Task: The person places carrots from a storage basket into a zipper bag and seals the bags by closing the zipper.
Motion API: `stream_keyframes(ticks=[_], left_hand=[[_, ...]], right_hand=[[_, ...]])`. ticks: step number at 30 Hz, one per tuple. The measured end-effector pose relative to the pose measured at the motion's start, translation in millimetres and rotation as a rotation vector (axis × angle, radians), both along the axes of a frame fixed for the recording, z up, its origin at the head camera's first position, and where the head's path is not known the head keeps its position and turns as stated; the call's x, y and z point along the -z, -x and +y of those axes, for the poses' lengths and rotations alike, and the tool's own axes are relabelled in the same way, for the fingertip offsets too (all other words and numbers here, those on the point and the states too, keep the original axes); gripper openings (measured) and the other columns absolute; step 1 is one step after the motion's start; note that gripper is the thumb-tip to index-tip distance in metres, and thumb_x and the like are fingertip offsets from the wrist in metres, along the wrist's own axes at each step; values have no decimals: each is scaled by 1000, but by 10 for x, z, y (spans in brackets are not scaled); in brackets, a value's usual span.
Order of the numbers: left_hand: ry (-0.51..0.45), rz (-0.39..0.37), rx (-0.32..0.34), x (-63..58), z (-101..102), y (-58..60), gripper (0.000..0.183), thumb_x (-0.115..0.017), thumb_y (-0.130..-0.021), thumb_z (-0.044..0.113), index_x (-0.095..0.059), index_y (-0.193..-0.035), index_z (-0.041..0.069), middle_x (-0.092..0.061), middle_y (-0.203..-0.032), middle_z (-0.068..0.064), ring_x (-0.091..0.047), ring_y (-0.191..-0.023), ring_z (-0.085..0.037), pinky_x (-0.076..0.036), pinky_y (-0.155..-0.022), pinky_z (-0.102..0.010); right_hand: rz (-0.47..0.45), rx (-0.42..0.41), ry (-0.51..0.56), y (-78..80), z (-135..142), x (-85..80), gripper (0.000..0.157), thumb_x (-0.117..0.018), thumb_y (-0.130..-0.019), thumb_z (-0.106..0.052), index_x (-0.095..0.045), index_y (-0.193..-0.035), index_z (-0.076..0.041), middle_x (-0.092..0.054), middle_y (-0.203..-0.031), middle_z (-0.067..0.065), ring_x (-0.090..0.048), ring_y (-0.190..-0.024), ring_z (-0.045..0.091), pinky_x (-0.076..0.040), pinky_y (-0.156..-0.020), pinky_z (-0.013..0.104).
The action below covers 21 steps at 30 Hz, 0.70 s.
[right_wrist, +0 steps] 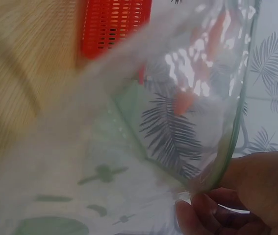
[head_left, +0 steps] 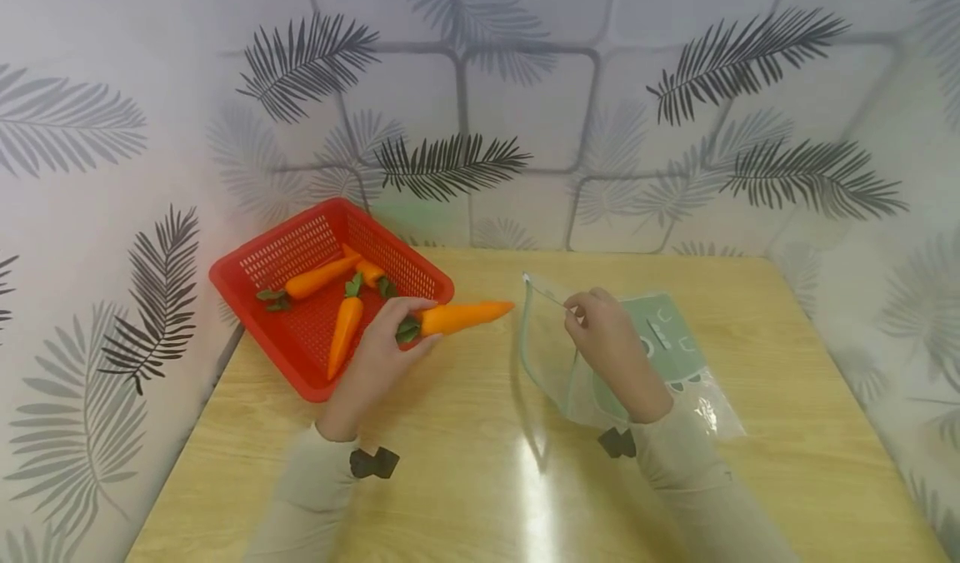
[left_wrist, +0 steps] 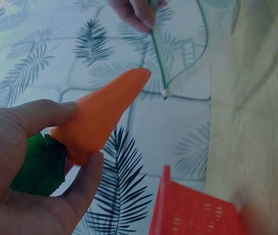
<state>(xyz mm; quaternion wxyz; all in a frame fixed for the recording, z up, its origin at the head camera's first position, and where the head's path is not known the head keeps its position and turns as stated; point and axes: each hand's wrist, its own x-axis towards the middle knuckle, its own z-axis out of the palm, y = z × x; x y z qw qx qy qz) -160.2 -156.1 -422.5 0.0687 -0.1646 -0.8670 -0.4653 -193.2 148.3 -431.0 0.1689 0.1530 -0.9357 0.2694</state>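
Your left hand [head_left: 382, 353] grips a carrot [head_left: 459, 318] by its leafy end, tip toward three o'clock; your right hand [head_left: 613, 348] pinches the rim of the bag [head_left: 587, 390], whose mouth gapes toward nine o'clock. The carrot, between basket [head_left: 279, 342] and bag, looks light and fairly stiff, perhaps smooth enough to twist; its thick end seems the surest hold. The bag should be limp and slick, best pinched at the rim; count one bag, one held carrot, one basket at the carrot's nine o'clock, three more carrots [head_left: 346, 327] inside it; one table [head_left: 442, 471] beneath.
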Motion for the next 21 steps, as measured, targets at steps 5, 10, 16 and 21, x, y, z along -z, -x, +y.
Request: stream_keyframes(ticks=[5,10,16,21], left_hand=[[-25,-50,47,96,144,-9,39,-69,-85,22,-55,-121,16,-49,-115,3,-49,-97,-15,-46,-89,-31],[-22,-49,92,207,298,-18,39,-70,-83,17,-55,-119,13,-52,-111,-1,-51,-95,-16,-47,-86,-30],[60,-6,150,323,467,-27,39,-71,-83,18,-55,-118,12,-53,-113,-1,-52,-95,-13,-47,-85,-28],[56,-30,189,389,598,-15,37,-70,-84,18,-56,-118,11,-52,-115,-1,-51,-98,-12,-46,-86,-24]], right_hand=[[-13,-1,-3,-12,-16,-7,15,-59,-84,-5,-67,-95,2,-56,-79,10,-55,-68,21,-48,-56,31],[-37,0,1,-19,-26,-25,15,-60,-84,-5,-66,-96,2,-56,-79,11,-56,-69,23,-49,-58,32],[-78,5,10,-15,-34,-32,16,-61,-85,-7,-66,-98,1,-55,-79,10,-56,-70,23,-49,-60,33],[-81,5,23,-11,-45,-38,16,-61,-85,-7,-67,-97,1,-55,-77,9,-55,-70,23,-49,-61,34]])
